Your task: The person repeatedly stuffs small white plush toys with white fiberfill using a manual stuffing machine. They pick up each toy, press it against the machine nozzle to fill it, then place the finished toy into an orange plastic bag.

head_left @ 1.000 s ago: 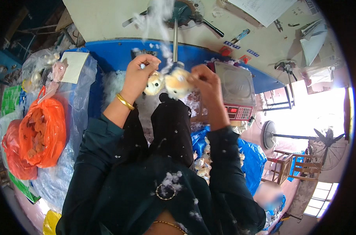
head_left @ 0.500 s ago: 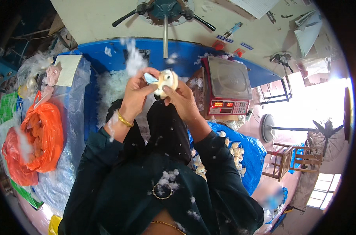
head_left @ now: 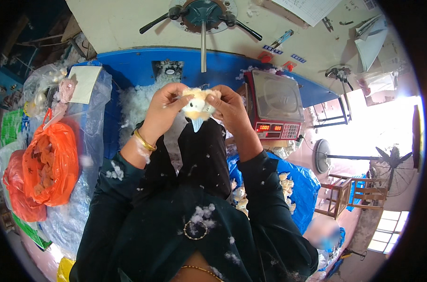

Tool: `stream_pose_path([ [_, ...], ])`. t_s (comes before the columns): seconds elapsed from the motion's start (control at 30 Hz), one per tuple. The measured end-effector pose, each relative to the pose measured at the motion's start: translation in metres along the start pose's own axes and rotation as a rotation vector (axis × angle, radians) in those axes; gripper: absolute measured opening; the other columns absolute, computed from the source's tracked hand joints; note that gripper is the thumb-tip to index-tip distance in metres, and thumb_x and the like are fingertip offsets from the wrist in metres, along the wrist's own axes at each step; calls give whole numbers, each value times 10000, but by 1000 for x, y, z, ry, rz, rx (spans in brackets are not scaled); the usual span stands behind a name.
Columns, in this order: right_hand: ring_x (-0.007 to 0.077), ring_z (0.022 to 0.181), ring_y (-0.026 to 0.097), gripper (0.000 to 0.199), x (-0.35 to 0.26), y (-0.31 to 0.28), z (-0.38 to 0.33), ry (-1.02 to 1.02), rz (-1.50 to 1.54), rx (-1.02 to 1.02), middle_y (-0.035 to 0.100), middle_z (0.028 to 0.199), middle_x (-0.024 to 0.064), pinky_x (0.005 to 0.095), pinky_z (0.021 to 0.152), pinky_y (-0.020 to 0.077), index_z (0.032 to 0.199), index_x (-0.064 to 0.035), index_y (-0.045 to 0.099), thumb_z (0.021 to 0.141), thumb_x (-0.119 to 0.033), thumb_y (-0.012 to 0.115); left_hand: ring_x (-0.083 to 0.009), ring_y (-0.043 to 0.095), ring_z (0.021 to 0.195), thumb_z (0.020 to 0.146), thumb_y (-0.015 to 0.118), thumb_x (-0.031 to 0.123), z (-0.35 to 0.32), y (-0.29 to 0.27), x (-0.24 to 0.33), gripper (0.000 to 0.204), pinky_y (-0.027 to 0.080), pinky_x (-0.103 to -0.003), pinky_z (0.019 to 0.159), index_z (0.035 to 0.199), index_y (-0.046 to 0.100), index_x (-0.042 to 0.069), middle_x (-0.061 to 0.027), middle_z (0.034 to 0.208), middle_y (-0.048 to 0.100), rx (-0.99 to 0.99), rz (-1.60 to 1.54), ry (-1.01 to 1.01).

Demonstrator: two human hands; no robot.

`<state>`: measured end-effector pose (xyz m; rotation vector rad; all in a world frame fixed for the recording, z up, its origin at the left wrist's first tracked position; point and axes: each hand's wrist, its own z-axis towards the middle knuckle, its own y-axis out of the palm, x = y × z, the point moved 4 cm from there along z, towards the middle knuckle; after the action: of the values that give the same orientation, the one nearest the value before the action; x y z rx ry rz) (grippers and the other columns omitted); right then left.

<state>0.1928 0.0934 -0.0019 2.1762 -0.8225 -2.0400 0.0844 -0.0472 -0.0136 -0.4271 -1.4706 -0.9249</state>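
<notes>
A small cream and tan plush toy (head_left: 197, 104) with dark eyes is held up between my two hands, above my lap. A pale blue tapered piece hangs from its lower side. My left hand (head_left: 168, 104) pinches the toy's left edge with thumb and fingers. On the opposite edge, my right hand (head_left: 227, 107) grips it the same way. Just beyond the toy, a metal tube (head_left: 203, 47) points toward me from a machine with black handles. White stuffing fluff (head_left: 137, 104) lies heaped in the blue trough behind my left hand.
At right stands a red scale (head_left: 277, 103) with a steel plate. Below it, a blue sheet (head_left: 300, 188) holds several similar plush toys (head_left: 286, 188). To the left, an orange bag (head_left: 63, 164) contains brown plush pieces. A fan (head_left: 389, 169) and wooden chair (head_left: 338, 195) stand far right.
The toy has been turned so its face shows and the blue piece points down toward me. Both hands now grip its sides. The airborne fluff near the tube is gone.
</notes>
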Motion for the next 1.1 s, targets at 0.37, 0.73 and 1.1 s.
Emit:
stream_pose_path([
  [0.37, 71, 560, 478, 200, -16, -6, 80, -426, -390, 430, 573, 679, 31, 245, 491, 386, 814, 21, 594, 862, -161, 659, -357, 579, 727, 864, 562, 100, 87, -4, 2, 144, 454, -395, 647, 953, 558, -14, -191, 791, 593, 233, 648, 341],
  [0.73, 92, 578, 504, 177, -36, -16, 145, -391, -200, 481, 588, 707, 46, 278, 475, 401, 771, 25, 587, 837, -114, 676, -73, 453, 511, 906, 587, 118, 133, -9, 0, 109, 378, -222, 454, 848, 532, 45, 10, 644, 490, 190, 48, -105],
  [1.1, 10, 448, 335, 156, -23, -18, 87, -262, 97, 292, 511, 603, -32, 197, 395, 206, 728, -68, 572, 815, -65, 701, -54, 383, 459, 856, 655, 77, 87, -5, 2, 240, 262, -217, 410, 696, 477, 108, 44, 598, 420, 116, -124, -82],
])
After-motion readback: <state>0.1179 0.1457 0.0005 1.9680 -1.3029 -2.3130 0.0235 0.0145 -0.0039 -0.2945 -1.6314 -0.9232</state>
